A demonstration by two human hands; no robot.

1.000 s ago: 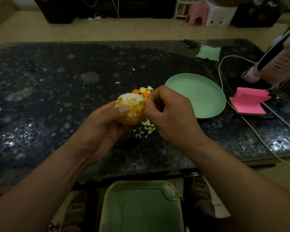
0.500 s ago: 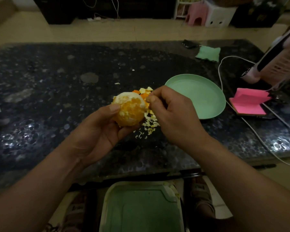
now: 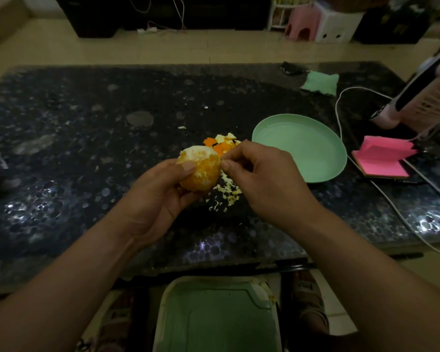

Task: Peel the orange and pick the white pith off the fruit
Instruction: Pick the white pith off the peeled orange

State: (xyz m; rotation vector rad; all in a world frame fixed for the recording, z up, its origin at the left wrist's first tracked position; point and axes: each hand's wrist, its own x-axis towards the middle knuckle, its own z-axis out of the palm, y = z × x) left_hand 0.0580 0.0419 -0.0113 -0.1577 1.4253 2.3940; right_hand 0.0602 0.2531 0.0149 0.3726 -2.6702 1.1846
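Orange (image 3: 200, 171) is up off the table (image 3: 87, 148), mostly bare, with pith (image 3: 194, 151) left on top. Left hand (image 3: 153, 199) cups it from below, thumb curled across the front. Right hand (image 3: 264, 179) is at its 3 o'clock side, thumb and forefinger pinched together on the pith right at the fruit's edge. Peel bits (image 3: 220, 146) sit at 1 o'clock from the orange, pale shreds (image 3: 226, 191) at 5 o'clock, green plate (image 3: 315, 158) at 2 o'clock. Green bin (image 3: 214, 318) is down at 6 o'clock, under the table edge.

No lettering, label or number is legible anywhere (dim light throughout).
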